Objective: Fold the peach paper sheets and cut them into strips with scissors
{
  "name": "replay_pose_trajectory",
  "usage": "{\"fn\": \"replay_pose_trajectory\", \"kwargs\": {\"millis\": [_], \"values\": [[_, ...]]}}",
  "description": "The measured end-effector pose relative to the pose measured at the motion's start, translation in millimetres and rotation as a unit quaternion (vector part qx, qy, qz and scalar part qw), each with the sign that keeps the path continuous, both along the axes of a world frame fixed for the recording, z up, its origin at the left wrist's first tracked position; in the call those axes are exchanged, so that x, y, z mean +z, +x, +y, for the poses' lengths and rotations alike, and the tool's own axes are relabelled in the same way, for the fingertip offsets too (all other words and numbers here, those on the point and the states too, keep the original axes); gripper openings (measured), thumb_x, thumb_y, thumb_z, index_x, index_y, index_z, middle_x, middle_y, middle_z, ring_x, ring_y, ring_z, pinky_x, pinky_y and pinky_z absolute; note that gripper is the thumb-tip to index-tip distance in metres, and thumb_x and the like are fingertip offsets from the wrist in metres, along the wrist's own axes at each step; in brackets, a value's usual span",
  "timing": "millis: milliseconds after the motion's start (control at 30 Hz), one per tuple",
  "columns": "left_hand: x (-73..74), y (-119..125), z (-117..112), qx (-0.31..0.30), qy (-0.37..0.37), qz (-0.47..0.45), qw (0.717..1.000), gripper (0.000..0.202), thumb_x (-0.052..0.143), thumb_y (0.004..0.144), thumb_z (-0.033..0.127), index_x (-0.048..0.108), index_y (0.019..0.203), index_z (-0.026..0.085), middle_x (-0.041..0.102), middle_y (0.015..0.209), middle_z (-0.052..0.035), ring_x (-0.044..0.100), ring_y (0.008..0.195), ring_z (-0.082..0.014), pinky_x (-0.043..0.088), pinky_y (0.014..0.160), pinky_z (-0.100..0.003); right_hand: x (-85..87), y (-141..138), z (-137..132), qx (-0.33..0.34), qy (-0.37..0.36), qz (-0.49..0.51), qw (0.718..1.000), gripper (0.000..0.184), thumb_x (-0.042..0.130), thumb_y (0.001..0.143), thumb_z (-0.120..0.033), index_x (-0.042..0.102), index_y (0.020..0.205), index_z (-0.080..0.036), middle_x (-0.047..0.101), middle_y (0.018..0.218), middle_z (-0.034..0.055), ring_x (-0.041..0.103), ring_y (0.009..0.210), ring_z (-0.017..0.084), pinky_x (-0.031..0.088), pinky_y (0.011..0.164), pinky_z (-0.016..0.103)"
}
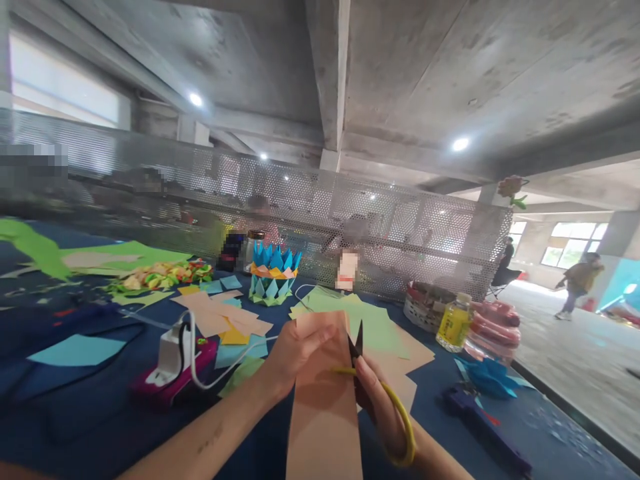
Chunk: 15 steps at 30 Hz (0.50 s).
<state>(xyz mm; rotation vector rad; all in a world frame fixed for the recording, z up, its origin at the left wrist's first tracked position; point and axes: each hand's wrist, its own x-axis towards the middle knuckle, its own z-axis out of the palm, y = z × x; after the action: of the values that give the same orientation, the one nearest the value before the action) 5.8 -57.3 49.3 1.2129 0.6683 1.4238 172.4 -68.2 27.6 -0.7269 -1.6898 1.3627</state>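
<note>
My left hand (295, 350) pinches the upper part of a long strip of peach paper (325, 413), thumb on top. In my right hand (383, 407) is a pair of scissors (400, 407) with yellow handles and dark blades. The blades are apart, with one at the strip's right edge near its top. Under and beyond the strip lie sheets of light green paper (377, 327) and more peach paper (417, 350). A basket folded from blue, peach and green paper (273, 273) stands farther back.
A purple power strip (160, 383) with a white charger and cable lies left. To the right are a yellow-labelled bottle (455, 323), a pink container (495, 327) and a dark blue glue gun (485, 427). A perforated metal screen (400, 240) lines the back. A person (577, 283) walks at far right.
</note>
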Motion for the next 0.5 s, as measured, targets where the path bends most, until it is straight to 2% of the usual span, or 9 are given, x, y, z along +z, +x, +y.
{"fn": "replay_pose_trajectory", "kwargs": {"millis": [167,333,500], "values": [[-0.7,0.7,-1.9,0.009,-0.001,-0.011,1.0,0.029,0.073,0.068,0.039,0.075,0.083,0.014,0.074,0.085,-0.0137,0.069,0.074,-0.0273,0.052,0.07,-0.035,-2.4,1.4,2.9,-0.005,-0.003,-0.004,1.0,0.054,0.044,0.087,-0.058,0.049,0.13,-0.025,0.065,0.107,0.0098,0.062,0.094,0.026,0.048,0.084,0.04],[-1.6,0.5,-0.5,-0.025,-0.007,-0.026,0.999,0.032,0.072,0.069,0.039,0.074,0.089,0.014,0.074,0.088,-0.0142,0.069,0.074,-0.0285,0.053,0.07,-0.037,-1.0,0.0,2.3,-0.044,0.002,-0.004,0.999,0.059,0.046,0.086,-0.06,0.048,0.132,-0.023,0.063,0.112,0.0104,0.061,0.096,0.027,0.048,0.083,0.04],[-6.6,0.6,2.6,-0.009,0.003,-0.017,1.0,0.031,0.07,0.073,0.038,0.072,0.093,0.014,0.072,0.101,-0.0145,0.068,0.084,-0.028,0.052,0.076,-0.036,1.8,0.8,0.8,-0.039,-0.002,-0.013,0.999,0.061,0.045,0.086,-0.059,0.043,0.136,-0.023,0.061,0.114,0.0109,0.06,0.094,0.026,0.047,0.083,0.04]]}}
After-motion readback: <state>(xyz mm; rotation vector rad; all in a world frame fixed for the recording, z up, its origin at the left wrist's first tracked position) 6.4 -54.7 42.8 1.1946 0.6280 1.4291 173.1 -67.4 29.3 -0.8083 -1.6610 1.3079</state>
